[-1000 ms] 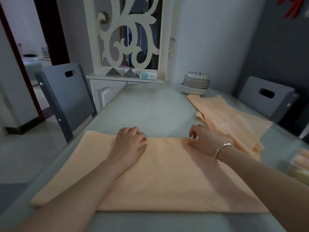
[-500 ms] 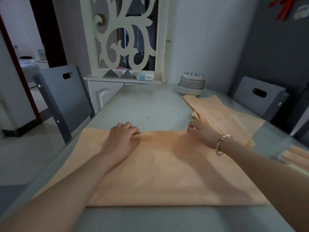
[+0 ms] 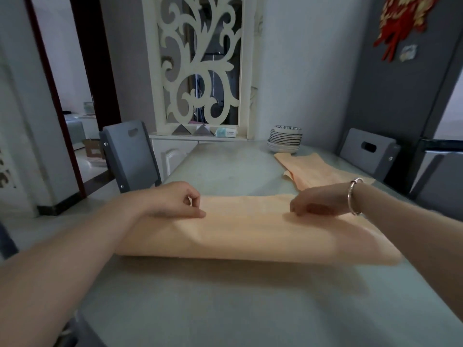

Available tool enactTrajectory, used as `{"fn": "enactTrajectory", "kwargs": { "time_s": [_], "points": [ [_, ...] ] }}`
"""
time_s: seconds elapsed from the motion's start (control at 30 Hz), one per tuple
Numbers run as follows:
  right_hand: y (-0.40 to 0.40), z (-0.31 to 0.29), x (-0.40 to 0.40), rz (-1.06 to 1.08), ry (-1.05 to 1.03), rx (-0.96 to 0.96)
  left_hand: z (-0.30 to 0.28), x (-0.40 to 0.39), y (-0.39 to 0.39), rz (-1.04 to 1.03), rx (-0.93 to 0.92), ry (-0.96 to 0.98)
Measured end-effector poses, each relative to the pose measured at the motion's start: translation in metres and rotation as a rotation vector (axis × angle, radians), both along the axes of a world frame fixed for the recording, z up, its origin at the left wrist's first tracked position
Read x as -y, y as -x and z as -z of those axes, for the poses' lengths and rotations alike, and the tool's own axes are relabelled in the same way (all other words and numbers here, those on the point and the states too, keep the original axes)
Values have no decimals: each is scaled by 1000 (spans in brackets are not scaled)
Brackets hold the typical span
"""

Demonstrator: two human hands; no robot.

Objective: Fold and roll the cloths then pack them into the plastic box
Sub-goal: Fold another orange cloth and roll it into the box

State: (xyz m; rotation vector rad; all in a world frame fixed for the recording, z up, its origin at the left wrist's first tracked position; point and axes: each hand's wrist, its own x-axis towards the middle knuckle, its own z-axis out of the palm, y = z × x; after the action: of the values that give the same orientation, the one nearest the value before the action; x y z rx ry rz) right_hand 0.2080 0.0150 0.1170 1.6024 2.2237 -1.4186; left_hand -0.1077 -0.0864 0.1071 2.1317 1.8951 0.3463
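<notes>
A peach cloth (image 3: 250, 234) hangs lifted off the pale table (image 3: 225, 309), its lower edge raised and throwing a shadow below. My left hand (image 3: 175, 201) pinches its top edge at the left, thumb against fingers. My right hand (image 3: 318, 201), with a silver bracelet on the wrist, pinches the top edge further right. More peach cloths (image 3: 318, 171) lie flat behind my right hand. The plastic box is out of view.
A stack of plates (image 3: 285, 140) stands at the table's far end. Grey chairs flank the table, one at the left (image 3: 127, 154) and one at the right (image 3: 368, 151). A white carved screen (image 3: 200, 66) rises behind a low cabinet.
Both hands went from resting on the far edge of the flat cloth to pinching it and lifting it, so the near part has left the table. The view tilted upward.
</notes>
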Motion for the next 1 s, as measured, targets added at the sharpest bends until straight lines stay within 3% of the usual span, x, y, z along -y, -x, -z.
{"fn": "enactTrajectory", "kwargs": {
  "time_s": [0.07, 0.17, 0.27, 0.43, 0.63, 1.0],
  "points": [
    [-1, 16, 2, -49, -60, 99, 11, 0, 2, 27, -11, -2],
    [-2, 44, -11, -133, -522, 333, 36, -9, 4, 13, -43, -32],
    [2, 68, -32, -71, -762, 330, 64, -31, 11, -84, -27, -112],
    [15, 94, -60, 22, -898, 349, 105, -56, 26, -229, 23, -213],
    [18, 103, -73, 16, -991, 326, 116, -60, 24, -256, -209, -306],
    [16, 103, -51, -94, -965, 322, 114, -51, 42, -347, -235, -158]
  ]
}}
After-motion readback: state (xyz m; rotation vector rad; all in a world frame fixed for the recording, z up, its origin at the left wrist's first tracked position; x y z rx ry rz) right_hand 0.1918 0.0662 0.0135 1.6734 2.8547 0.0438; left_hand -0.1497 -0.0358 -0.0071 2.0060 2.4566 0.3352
